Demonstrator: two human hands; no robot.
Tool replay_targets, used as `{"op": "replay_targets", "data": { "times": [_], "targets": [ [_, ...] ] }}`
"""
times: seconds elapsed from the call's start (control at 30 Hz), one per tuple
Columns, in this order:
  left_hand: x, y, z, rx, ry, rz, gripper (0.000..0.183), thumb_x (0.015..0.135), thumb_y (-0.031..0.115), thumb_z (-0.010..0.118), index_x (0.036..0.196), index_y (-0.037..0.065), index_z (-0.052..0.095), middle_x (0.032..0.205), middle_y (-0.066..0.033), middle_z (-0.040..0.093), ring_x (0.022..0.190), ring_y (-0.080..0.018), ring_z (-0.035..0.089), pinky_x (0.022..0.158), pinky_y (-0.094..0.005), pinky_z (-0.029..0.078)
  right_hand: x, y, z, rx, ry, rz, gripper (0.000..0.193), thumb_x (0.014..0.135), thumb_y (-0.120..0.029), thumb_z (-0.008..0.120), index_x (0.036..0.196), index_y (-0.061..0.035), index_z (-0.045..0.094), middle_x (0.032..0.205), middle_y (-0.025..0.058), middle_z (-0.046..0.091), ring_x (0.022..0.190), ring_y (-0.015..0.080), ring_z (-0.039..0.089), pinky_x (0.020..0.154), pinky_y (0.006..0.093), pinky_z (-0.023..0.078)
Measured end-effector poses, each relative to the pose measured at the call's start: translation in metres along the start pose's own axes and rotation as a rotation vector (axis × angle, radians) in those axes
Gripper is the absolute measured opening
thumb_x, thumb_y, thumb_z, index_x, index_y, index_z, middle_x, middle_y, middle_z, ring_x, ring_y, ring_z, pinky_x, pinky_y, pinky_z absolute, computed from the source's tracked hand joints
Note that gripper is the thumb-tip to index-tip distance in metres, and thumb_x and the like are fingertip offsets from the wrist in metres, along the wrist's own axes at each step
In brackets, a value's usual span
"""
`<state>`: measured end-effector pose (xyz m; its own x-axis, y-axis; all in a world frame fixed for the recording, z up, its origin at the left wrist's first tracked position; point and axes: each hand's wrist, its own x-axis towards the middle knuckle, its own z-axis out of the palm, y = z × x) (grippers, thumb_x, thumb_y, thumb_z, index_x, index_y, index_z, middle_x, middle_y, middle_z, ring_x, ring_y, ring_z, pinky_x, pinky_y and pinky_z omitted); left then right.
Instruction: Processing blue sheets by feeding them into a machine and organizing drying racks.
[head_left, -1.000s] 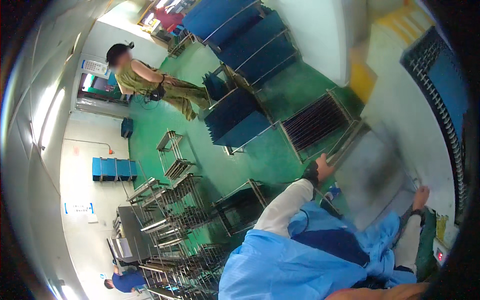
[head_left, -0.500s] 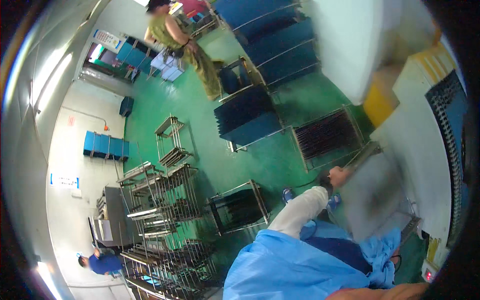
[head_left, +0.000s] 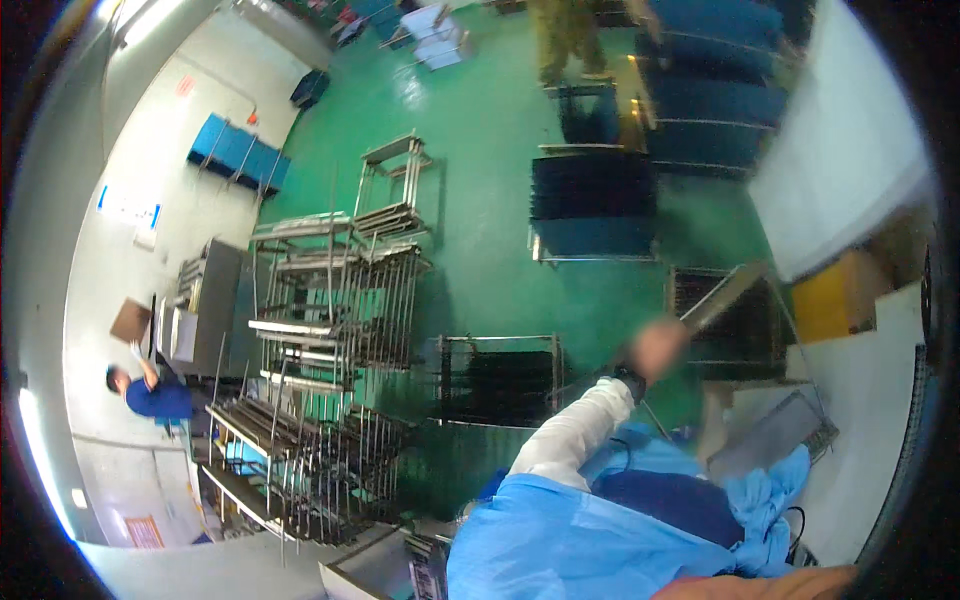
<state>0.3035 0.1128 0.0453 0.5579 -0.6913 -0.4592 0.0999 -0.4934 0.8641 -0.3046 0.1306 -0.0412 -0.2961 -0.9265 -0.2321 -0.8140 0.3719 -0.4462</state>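
Observation:
My left hand [head_left: 660,347], blurred by motion, reaches out in a white sleeve with a black band at the wrist. Its fingers close around the end of a flat metal bar on a metal rack [head_left: 728,298]. The rack's thin rods run down toward my right side, past a grey panel [head_left: 775,432]. A pale, smeared shape stands beside that panel; I cannot make out what it is. My right hand does not show. A blue garment [head_left: 560,540] covers my body below the arm.
Bare metal racks [head_left: 330,330] stand crowded to the left. A rack of dark sheets [head_left: 500,380] and a blue-sided stack [head_left: 595,210] stand on the green floor. A white machine [head_left: 860,390] is close on the right. A co-worker in blue [head_left: 160,398] holds a brown board [head_left: 131,322].
My view has turned, so the surroundings sit differently. My left hand keeps its hold on the rack's bar. The large grey surface below it shows less, and the far-left co-worker's brown board has come into sight.

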Motion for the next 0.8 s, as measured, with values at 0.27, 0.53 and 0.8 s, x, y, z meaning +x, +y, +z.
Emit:
{"op": "replay_targets", "data": {
  "times": [0.27,0.53,0.8],
  "targets": [
    [0.000,-0.047,-0.154,-0.239,0.299,-0.218,0.037,0.081,0.035,0.064,0.092,-0.001,0.065,0.084,-0.0135,0.068,0.078,-0.0212,0.063,0.071,-0.0360,0.047,0.067,-0.227,0.082,0.176,-0.255,-0.268,0.049,0.093,-0.045,0.052,0.116,-0.0026,0.059,0.092,0.0087,0.063,0.082,0.0197,0.057,0.074,0.0357,0.046],
    [0.004,-0.099,-0.237,-0.547,0.696,-0.190,0.020,0.087,0.021,0.066,0.082,0.002,0.062,0.065,0.0028,0.051,0.058,-0.0071,0.041,0.051,-0.0262,0.032,0.132,-0.404,0.201,0.395,-0.650,-0.135,0.061,0.092,-0.057,0.047,0.097,0.0015,0.064,0.082,0.0065,0.061,0.074,0.0181,0.053,0.067,0.0343,0.042],
    [0.052,-0.113,-0.287,-0.835,0.844,-0.160,0.018,0.089,0.018,0.063,0.084,0.001,0.060,0.069,0.0006,0.055,0.061,-0.0091,0.047,0.055,-0.0281,0.039,0.182,-0.589,0.334,0.219,-0.433,-0.521,0.067,0.090,-0.062,0.047,0.061,-0.0007,0.047,0.062,0.0046,0.041,0.061,0.0218,0.040,0.060,0.0400,0.032]
  ]
}}
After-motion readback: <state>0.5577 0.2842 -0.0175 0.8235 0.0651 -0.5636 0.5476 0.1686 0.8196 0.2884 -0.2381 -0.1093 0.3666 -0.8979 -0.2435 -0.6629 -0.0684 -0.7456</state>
